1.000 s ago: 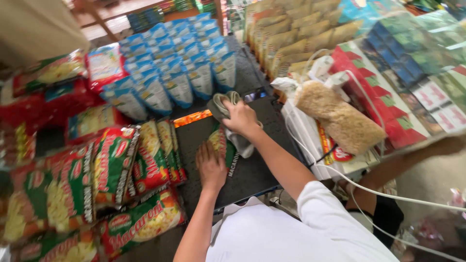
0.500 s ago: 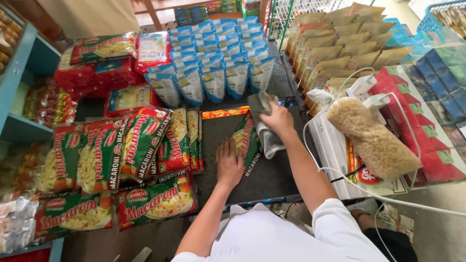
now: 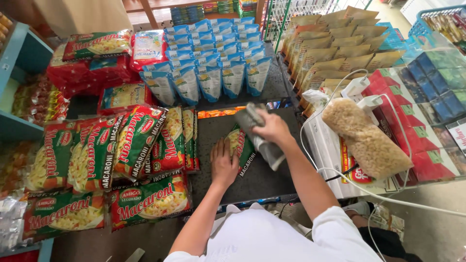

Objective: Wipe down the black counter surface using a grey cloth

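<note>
My left hand (image 3: 223, 165) lies flat, fingers spread, pinning a macaroni packet (image 3: 241, 148) on the dark shelf top (image 3: 262, 179). My right hand (image 3: 272, 127) is closed around a grey cloth (image 3: 259, 136) (touching the packet), beside stacked macaroni packs (image 3: 141, 140).

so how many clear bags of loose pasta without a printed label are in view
1: a clear bag of loose pasta lies on the white box right of the person's right hand; others may be hidden.
</note>
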